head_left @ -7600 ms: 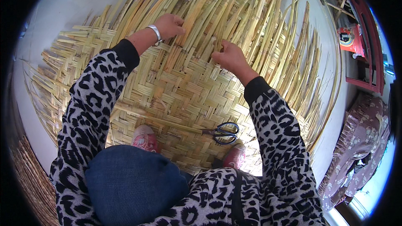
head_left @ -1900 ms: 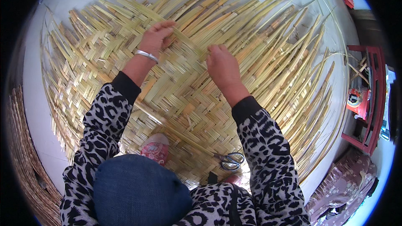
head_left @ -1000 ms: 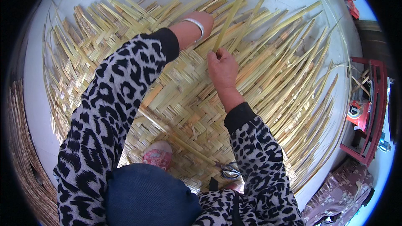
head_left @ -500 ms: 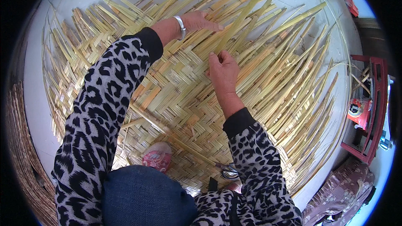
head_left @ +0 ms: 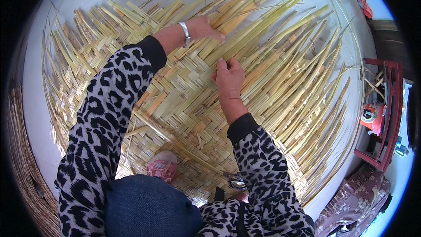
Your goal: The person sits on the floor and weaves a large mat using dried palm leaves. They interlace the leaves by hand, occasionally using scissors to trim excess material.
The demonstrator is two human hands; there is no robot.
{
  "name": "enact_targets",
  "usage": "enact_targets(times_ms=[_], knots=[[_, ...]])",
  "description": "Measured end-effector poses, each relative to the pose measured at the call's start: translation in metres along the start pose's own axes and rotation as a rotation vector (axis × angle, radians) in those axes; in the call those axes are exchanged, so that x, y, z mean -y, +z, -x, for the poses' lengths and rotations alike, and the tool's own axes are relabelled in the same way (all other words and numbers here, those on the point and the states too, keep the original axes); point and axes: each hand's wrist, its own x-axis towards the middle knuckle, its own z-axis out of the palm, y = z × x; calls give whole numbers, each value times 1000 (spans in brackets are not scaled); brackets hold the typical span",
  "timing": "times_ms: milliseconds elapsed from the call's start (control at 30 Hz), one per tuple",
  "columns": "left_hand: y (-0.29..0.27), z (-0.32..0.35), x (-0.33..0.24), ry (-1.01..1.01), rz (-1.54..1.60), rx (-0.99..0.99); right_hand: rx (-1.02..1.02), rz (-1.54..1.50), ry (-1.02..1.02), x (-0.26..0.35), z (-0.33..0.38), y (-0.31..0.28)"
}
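Note:
A mat of split cane or reed strips (head_left: pixel 180 90), woven in a herringbone pattern, spreads below me with long loose ends fanning outward. On its far side my left hand (head_left: pixel 202 29), with a silver bangle at the wrist, grips several loose strips (head_left: pixel 239 12); its thumb points right and its other fingers are partly hidden. Nearer, at the edge of the weave, my right hand (head_left: pixel 230 79) has thumb and forefinger pinched on a pale green strip (head_left: pixel 256 28), which runs away to the far right between the other strips.
Scissors (head_left: pixel 237 181) lie on the mat near my right forearm. My foot in a red patterned shoe (head_left: pixel 162 166) rests on the weave. A dark red wooden frame (head_left: pixel 391 114) and a purple flowered cloth (head_left: pixel 357 202) are at the right. A brown ridged bundle (head_left: pixel 30 162) stands left.
The broad green strip from my right hand has come down from its raised slant among the other strips. Both hands have shifted slightly left, and strips beside my left hand are lifted apart.

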Motion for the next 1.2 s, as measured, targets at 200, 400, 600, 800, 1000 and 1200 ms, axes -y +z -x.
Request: enact_targets(times_ms=[200, 400, 600, 800, 1000, 1200], knots=[[0, 21, -13, 57, 149, 82, 38, 449, -240, -3, -2, 1], [-13, 28, -25, 131, 219, 51, 149, 767, -415, -1, -11, -6], [-50, 24, 12, 143, 118, -391, 214, 646, -182, 1, -15, -5], [-66, 58, 69, -26, -86, -561, 266, 1030, -436, 10, -13, 5], [-93, 63, 75, 60, 411, -608, 409, 1201, -594, 32, -28, 12], [-130, 81, 66, 109, 635, -422, 307, 795, -741, 41, -43, 84]])
